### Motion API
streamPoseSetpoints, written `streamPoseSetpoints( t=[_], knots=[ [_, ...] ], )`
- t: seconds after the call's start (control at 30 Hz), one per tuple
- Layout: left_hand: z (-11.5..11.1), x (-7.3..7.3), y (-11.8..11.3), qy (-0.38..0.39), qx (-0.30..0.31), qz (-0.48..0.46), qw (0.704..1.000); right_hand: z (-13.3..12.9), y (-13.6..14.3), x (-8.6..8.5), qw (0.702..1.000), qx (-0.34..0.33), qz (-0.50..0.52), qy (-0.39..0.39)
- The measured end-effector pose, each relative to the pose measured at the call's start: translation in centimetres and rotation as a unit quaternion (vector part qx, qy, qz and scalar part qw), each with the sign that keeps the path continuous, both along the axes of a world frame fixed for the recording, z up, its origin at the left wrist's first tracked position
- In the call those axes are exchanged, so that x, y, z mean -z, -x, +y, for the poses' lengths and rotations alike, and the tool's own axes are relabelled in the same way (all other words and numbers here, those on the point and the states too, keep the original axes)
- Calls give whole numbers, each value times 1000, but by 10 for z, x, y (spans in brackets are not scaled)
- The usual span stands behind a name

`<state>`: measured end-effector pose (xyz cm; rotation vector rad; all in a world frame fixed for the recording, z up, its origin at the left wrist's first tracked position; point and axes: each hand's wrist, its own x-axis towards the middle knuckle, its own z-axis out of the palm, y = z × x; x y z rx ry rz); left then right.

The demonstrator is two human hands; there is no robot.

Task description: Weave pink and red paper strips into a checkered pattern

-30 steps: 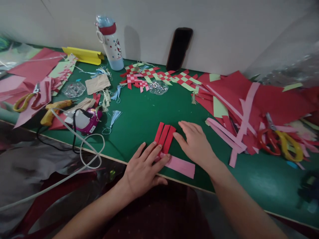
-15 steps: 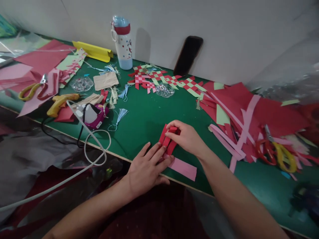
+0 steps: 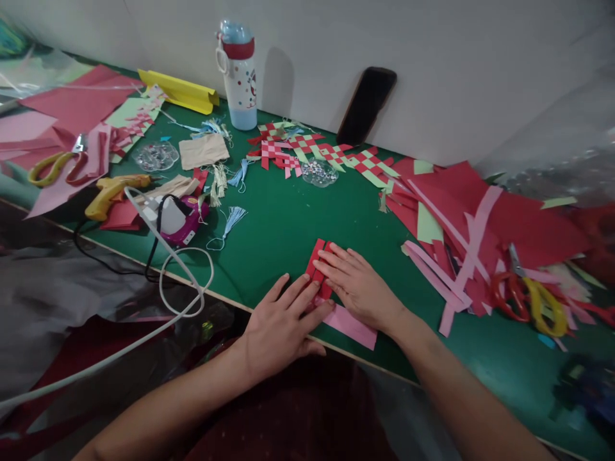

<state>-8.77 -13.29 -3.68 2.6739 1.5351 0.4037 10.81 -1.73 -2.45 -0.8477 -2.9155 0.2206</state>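
Observation:
Red paper strips [image 3: 316,256] lie side by side on the green table [image 3: 283,224], near its front edge. My left hand [image 3: 283,320] rests with spread fingers on their lower ends and on the end of a pink paper piece [image 3: 352,326]. Across the upper part of the red strips my right hand [image 3: 358,282] lies flat, its fingers stretched out. Its palm hides part of the strips. The pink piece sticks out to the right below both hands.
Scissors [image 3: 541,307] and red and pink paper [image 3: 528,218] lie right. A glue gun [image 3: 113,192], a purple device [image 3: 185,221] and a white cable [image 3: 192,282] are left. A bottle [image 3: 241,83], woven strips [image 3: 331,153] and a phone [image 3: 368,105] stand or lie behind.
My right hand has let go of the raised red strips and flattened over them. The strips now lie down. My left hand has stayed in place.

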Motion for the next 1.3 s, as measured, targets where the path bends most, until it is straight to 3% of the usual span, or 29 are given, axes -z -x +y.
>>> streamPoseSetpoints(
  t=[0.33,0.5,0.6,0.67,0.87,1.3],
  knots=[
    [-3,-11,8,-8,18,-25,999,4,0,8,1000,6,11,-9],
    [-13,-18,23,15,28,-33,999,3,-4,1,995,31,97,1],
    [-15,-17,27,36,48,-16,998,-14,-12,-11,988,32,151,-26],
    [-14,-15,27,40,57,-8,998,-34,-18,-15,988,-3,149,-35],
    [-10,-11,25,34,63,10,997,-84,-35,-3,994,-14,86,-63],
    [-17,-10,27,22,43,1,999,-86,-42,7,993,-6,114,-34]
  ],
)
